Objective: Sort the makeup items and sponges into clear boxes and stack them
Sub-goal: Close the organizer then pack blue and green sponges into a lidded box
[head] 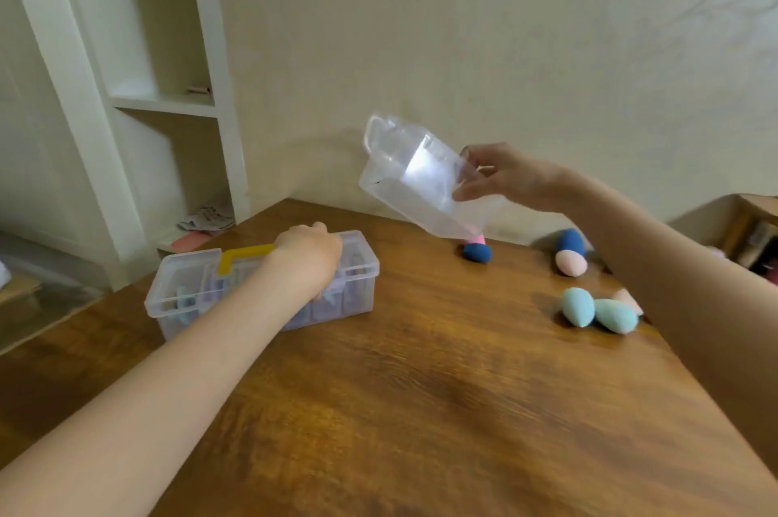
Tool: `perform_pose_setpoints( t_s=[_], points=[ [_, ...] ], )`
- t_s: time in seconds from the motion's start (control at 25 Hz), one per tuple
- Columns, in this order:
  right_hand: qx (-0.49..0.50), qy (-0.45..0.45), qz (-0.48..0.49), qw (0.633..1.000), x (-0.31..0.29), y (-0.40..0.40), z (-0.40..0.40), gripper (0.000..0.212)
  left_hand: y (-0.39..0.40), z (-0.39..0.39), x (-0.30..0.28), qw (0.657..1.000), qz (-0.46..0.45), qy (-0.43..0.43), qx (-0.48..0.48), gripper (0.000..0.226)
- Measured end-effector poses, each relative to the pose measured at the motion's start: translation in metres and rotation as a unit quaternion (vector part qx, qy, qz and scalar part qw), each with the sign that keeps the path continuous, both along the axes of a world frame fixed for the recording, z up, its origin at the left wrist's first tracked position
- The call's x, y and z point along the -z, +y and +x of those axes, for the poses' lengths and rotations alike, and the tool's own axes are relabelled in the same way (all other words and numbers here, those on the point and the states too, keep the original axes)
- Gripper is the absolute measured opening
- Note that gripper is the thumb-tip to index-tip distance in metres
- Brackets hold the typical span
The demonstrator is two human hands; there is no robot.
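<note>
**Fingers on two clear boxes**

Fingers (465,193) of right hand (511,179) pinch empty clear box (414,179), tilted in air, far right. Left hand (309,255) curled over lidded box (261,285) with yellow handle (244,255) on table (421,411). Sponges (598,312) lie right. No readable writing.

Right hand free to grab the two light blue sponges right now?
Probably not yet: the right hand is raised and holding the empty clear box tilted in the air. The light blue sponges lie uncovered on the table below its forearm, so access is clear once the box is set down.
</note>
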State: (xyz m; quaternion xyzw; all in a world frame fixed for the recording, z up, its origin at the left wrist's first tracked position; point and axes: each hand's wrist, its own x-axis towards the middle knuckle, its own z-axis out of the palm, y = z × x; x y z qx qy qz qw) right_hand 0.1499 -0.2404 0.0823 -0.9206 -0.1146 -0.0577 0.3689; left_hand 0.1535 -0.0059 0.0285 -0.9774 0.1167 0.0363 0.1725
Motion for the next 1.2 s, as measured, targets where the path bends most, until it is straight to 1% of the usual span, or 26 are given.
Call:
perform_pose_setpoints(
  t_s=[0.04, 0.08, 0.12, 0.16, 0.2, 0.24, 0.32, 0.36, 0.4, 0.44, 0.48, 0.52, 0.56, 0.6, 0.64, 0.68, 0.72, 0.76, 0.8, 0.84, 0.88, 0.96, 1.04, 1.12, 1.16, 1.2],
  points=[
    [0.008, -0.007, -0.036, 0.999, -0.008, -0.005, -0.016, 0.015, -0.005, 0.004, 0.003, 1.0, -0.011, -0.021, 0.013, 0.062],
    [0.02, -0.014, -0.094, 0.995, -0.012, -0.01, -0.03, 0.016, -0.009, 0.007, 0.007, 0.998, -0.033, -0.04, 0.025, 0.059],
    [0.029, -0.014, -0.167, 0.985, -0.016, -0.012, -0.043, 0.022, -0.012, 0.011, 0.01, 0.996, -0.07, -0.053, 0.034, 0.056],
    [0.035, -0.007, -0.237, 0.971, -0.017, -0.013, -0.056, 0.028, -0.017, 0.013, 0.014, 0.989, -0.121, -0.067, 0.047, 0.051],
    [0.038, 0.01, -0.287, 0.957, -0.016, -0.014, -0.067, 0.032, -0.022, 0.015, 0.017, 0.976, -0.186, -0.089, 0.064, 0.044],
    [0.041, 0.031, -0.311, 0.949, -0.011, -0.016, -0.078, 0.033, -0.029, 0.014, 0.018, 0.952, -0.271, -0.116, 0.082, 0.035],
    [0.04, 0.069, -0.308, 0.948, 0.006, -0.02, -0.1, 0.032, -0.048, 0.005, 0.014, 0.873, -0.454, -0.148, 0.104, 0.024],
    [0.03, 0.079, -0.305, 0.948, 0.017, -0.018, -0.111, 0.027, -0.057, -0.001, 0.014, 0.838, -0.52, -0.129, 0.105, 0.022],
    [0.021, 0.083, -0.312, 0.946, 0.031, -0.016, -0.121, 0.022, -0.066, -0.007, 0.015, 0.824, -0.55, -0.088, 0.105, 0.022],
    [0.012, 0.083, -0.318, 0.945, 0.045, -0.013, -0.128, 0.019, -0.073, -0.012, 0.021, 0.837, -0.533, -0.043, 0.111, 0.025],
    [0.009, 0.078, -0.313, 0.947, 0.057, -0.01, -0.135, 0.017, -0.078, -0.018, 0.028, 0.868, -0.482, -0.001, 0.117, 0.03],
    [0.006, 0.072, -0.29, 0.954, 0.065, -0.008, -0.142, 0.015, -0.082, -0.024, 0.037, 0.894, -0.431, 0.028, 0.119, 0.034],
    [0.003, 0.064, -0.253, 0.965, 0.068, -0.01, -0.149, 0.01, -0.085, -0.028, 0.044, 0.906, -0.403, 0.039, 0.121, 0.037],
    [0.008, 0.046, -0.204, 0.978, 0.066, -0.015, -0.153, 0.006, -0.086, -0.031, 0.048, 0.908, -0.397, 0.037, 0.128, 0.038],
    [0.033, 0.01, -0.147, 0.988, 0.061, -0.024, -0.155, 0.007, -0.087, -0.035, 0.051, 0.906, -0.399, 0.026, 0.137, 0.039],
    [0.084, -0.033, -0.094, 0.991, 0.056, -0.039, -0.158, 0.009, -0.088, -0.038, 0.052, 0.909, -0.389, 0.014, 0.149, 0.04],
    [0.151, -0.063, -0.056, 0.985, 0.054, -0.055, -0.156, 0.012, -0.089, -0.041, 0.052, 0.911, -0.382, 0.002, 0.156, 0.04],
    [0.217, -0.065, -0.059, 0.972, 0.055, -0.07, -0.153, 0.015, -0.088, -0.043, 0.052, 0.911, -0.383, -0.005, 0.156, 0.039],
    [0.264, -0.037, -0.108, 0.958, 0.058, -0.082, -0.15, 0.02, -0.088, -0.045, 0.052, 0.909, -0.389, -0.013, 0.148, 0.037],
    [0.272, 0.01, -0.172, 0.947, 0.066, -0.09, -0.146, 0.027, -0.088, -0.048, 0.052, 0.908, -0.394, -0.021, 0.14, 0.035],
    [0.25, 0.057, -0.216, 0.942, 0.076, -0.094, -0.141, 0.033, -0.088, -0.051, 0.052, 0.908, -0.396, -0.029, 0.134, 0.034],
    [0.212, 0.111, -0.238, 0.941, 0.093, -0.09, -0.129, 0.041, -0.086, -0.055, 0.053, 0.911, -0.386, -0.045, 0.138, 0.032],
    [0.212, 0.111, -0.265, 0.934, 0.107, -0.087, -0.117, 0.038, -0.083, -0.057, 0.054, 0.907, -0.39, -0.055, 0.147, 0.033],
    [0.237, 0.084, -0.295, 0.922, 0.119, -0.089, -0.108, 0.036, -0.079, -0.058, 0.055, 0.901, -0.401, -0.056, 0.157, 0.035],
    [0.259, 0.066, -0.282, 0.922, 0.121, -0.091, -0.107, 0.035, -0.078, -0.058, 0.055, 0.897, -0.407, -0.054, 0.162, 0.035],
    [0.281, 0.037, -0.245, 0.927, 0.12, -0.094, -0.106, 0.035, -0.077, -0.058, 0.054, 0.895, -0.411, -0.05, 0.168, 0.035]
  ],
)
